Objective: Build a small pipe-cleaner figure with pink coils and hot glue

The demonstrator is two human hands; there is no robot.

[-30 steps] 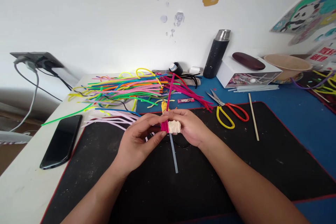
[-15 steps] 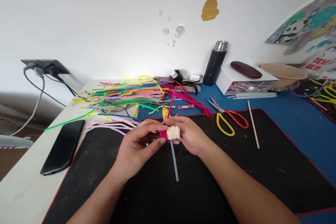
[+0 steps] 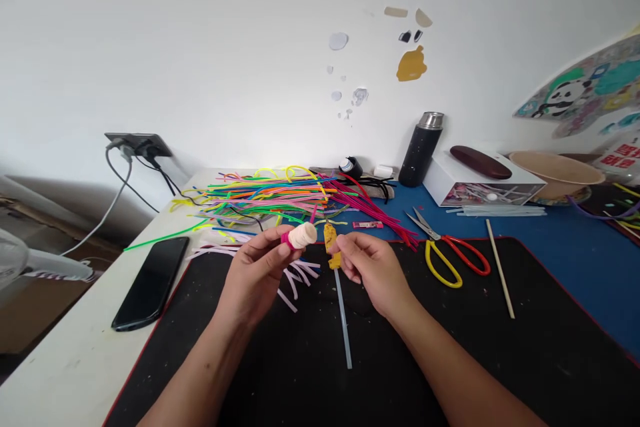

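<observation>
My left hand [image 3: 257, 273] pinches a wound pipe-cleaner coil [image 3: 303, 236], cream at the near end and magenta behind. A magenta stem [image 3: 313, 215] sticks up from it. My right hand [image 3: 375, 270] is apart from the coil, its fingers curled and the thumb against the index finger. Whatever they may hold is hidden. Just behind these fingertips lies a yellow glue gun [image 3: 330, 237], partly covered by them. A pale glue stick [image 3: 344, 327] extends from its back end toward me over the black mat [image 3: 300, 373].
Scissors [image 3: 437, 238] and a wooden stick [image 3: 500, 270] lie to the right. Colourful pipe cleaners [image 3: 260, 197] spread along the back. A phone [image 3: 153, 283] rests at the left. A black flask [image 3: 421, 150], a white box [image 3: 443, 190] and a bowl [image 3: 555, 173] stand by the wall.
My right hand has let go of the coil and moved away to the right. My left hand has tilted the coil so its cream end faces me. The camera view has shifted up and left.
</observation>
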